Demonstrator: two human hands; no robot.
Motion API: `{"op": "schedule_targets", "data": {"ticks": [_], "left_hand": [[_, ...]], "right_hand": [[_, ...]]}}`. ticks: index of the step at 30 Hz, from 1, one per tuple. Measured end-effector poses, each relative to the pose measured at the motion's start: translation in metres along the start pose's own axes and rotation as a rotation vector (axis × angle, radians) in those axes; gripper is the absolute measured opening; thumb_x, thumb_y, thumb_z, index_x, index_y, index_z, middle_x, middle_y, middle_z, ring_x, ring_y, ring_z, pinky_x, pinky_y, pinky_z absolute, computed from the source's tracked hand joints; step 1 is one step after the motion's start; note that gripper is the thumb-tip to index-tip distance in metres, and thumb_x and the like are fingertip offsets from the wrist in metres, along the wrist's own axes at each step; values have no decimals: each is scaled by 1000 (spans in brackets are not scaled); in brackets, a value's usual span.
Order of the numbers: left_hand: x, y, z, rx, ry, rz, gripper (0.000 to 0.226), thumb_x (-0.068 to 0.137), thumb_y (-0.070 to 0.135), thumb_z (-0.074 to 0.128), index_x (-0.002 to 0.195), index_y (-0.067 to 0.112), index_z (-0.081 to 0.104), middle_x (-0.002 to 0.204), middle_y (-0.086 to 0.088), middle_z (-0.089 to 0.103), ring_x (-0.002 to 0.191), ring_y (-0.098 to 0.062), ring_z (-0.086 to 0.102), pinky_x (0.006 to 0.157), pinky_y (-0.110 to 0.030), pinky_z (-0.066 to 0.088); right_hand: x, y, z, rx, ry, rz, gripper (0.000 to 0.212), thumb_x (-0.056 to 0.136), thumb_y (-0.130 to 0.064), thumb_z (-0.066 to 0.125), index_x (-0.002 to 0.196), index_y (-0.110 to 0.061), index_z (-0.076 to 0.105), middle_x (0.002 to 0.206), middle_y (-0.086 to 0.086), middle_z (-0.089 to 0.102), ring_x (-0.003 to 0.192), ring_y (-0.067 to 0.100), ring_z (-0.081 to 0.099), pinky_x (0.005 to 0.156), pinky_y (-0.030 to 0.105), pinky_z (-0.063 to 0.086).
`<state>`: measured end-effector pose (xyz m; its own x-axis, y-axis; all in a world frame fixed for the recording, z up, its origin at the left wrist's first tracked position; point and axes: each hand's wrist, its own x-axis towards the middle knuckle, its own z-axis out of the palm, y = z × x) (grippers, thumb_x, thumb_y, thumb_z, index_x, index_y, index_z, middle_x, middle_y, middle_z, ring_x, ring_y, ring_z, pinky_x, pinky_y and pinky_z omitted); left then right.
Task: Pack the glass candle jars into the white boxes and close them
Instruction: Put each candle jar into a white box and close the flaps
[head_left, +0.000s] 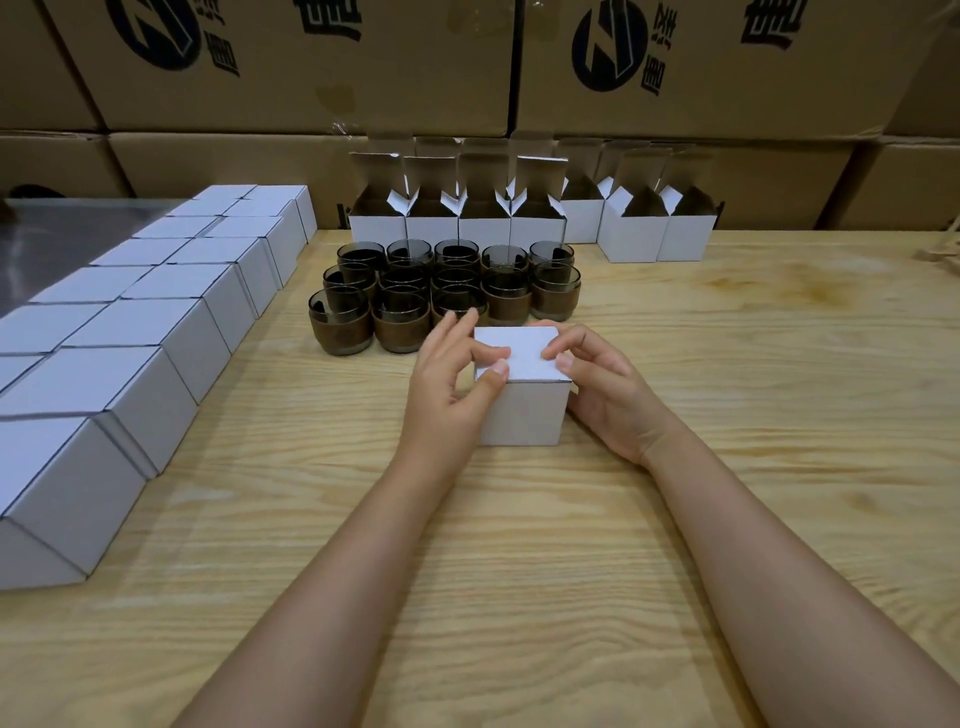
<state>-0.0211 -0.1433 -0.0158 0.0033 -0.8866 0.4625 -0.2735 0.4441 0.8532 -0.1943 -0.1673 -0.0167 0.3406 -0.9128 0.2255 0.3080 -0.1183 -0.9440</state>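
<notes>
Left hand (457, 374) and right hand (597, 384) pinch the closed white box (522, 410) between them; finished boxes (156, 322) lie left of it.

The left hand (457, 374) and the right hand (597, 384) hold a white box (522, 410) on the table (519, 545), bent fingertips on its shut lid. Just past the fingers stand dark glass jars (400, 322). Left of the left fingers sit shut boxes (156, 322). Open boxes (483, 228) stand beyond the jars.
</notes>
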Motion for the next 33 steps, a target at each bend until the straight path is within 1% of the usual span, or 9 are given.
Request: {"op": "schedule_targets", "data": {"ticks": [3, 5, 7, 9, 11, 14, 21, 26, 33], "left_hand": [[-8, 2, 5, 464, 85, 315, 24, 90, 12, 49, 99, 9, 71, 136, -8, 56, 137, -18, 39, 111, -41, 22], [-13, 1, 3, 698, 144, 452, 24, 90, 11, 50, 100, 6, 71, 121, -9, 67, 124, -24, 56, 109, -45, 23], [-17, 3, -4, 885, 146, 481, 37, 92, 35, 49, 99, 6, 70, 107, -6, 71, 110, -24, 64, 108, -48, 24], [-17, 6, -9, 1062, 168, 446, 55, 87, 58, 47, 91, 7, 67, 92, -5, 69, 93, -23, 66, 107, -49, 28], [-17, 12, -12, 1180, 210, 395, 52, 83, 58, 49, 83, 8, 61, 81, -5, 62, 79, -22, 63, 102, -47, 36], [-17, 12, -27, 1249, 270, 377, 38, 75, 47, 53, 77, 9, 55, 75, -5, 57, 69, -24, 59, 89, -43, 47], [-14, -10, -99, 1400, 353, 327, 31, 74, 37, 51, 72, 6, 50, 66, -12, 53, 57, -29, 53, 58, -35, 41], [0, -26, -136, 1416, 357, 217, 28, 75, 30, 53, 72, 2, 55, 66, -19, 57, 62, -33, 57, 58, -36, 42], [29, -38, -147, 1374, 266, 26, 27, 76, 17, 74, 74, -5, 58, 70, -26, 60, 77, -39, 56, 66, -44, 41]], "right_hand": [[1, 4, 1, -46, -17, -19, 9, 84, -14, 54, 89, -15, 61, 121, -4, 56, 100, 10, 59, 89, 28, 46], [2, 7, 2, -111, -28, -23, 10, 88, -16, 57, 96, -15, 62, 131, -7, 53, 117, 11, 55, 99, 32, 44], [4, 9, 5, -247, -44, -27, 19, 91, -21, 59, 109, -18, 63, 143, -10, 44, 135, 8, 39, 107, 28, 38], [5, 10, 8, -338, -82, -18, 33, 91, -24, 58, 124, -26, 57, 149, -5, 40, 137, 4, 36, 102, 20, 39], [4, 10, 10, -367, -88, 19, 44, 90, -36, 59, 133, -39, 49, 146, -7, 46, 135, 5, 39, 103, 20, 40], [4, 6, 8, -328, -56, 81, 58, 76, -65, 64, 130, -53, 49, 140, -15, 52, 133, 4, 42, 109, 27, 36], [6, 9, 0, -304, -89, 76, 48, 86, -37, 56, 131, -20, 55, 131, 2, 61, 130, 15, 49, 113, 40, 32], [7, 9, 1, -275, -64, 86, 45, 86, -25, 52, 129, -13, 55, 128, 6, 63, 127, 17, 51, 112, 39, 34], [8, 9, 1, -244, -43, 83, 47, 82, -26, 55, 127, -11, 56, 125, 9, 64, 124, 21, 54, 105, 38, 43]]}}
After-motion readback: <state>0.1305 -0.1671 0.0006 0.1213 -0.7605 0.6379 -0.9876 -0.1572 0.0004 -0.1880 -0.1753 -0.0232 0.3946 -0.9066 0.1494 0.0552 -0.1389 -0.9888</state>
